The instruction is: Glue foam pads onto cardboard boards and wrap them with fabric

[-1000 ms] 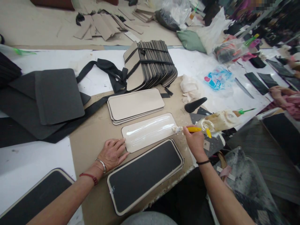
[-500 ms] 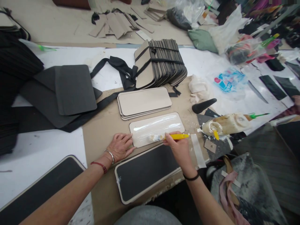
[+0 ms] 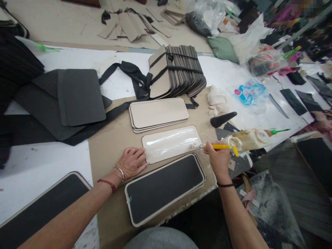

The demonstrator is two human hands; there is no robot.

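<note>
My right hand (image 3: 219, 160) is closed around a yellow-handled brush (image 3: 220, 146). Its bristles touch the right end of a beige rounded panel (image 3: 171, 143), which is coated with shiny white glue. At the panel's left edge, my left hand (image 3: 132, 162) lies flat with its fingers stretched out, touching it. Closer to me lies a black panel with a beige border (image 3: 164, 188), resting on at least one more. Behind the glued panel is a small stack of beige panels (image 3: 159, 113).
A strapped bundle of panels (image 3: 178, 71) stands at the back. To the right are a glue-smeared bottle (image 3: 252, 139), a black tapered handle (image 3: 223, 119) and a crumpled white cloth (image 3: 217, 99). Black sheets (image 3: 80, 97) lie at left, and another bordered panel (image 3: 52, 202) at lower left.
My right hand has swept the brush rightward along the panel, from its middle to its right end. My left hand has stayed at the left edge.
</note>
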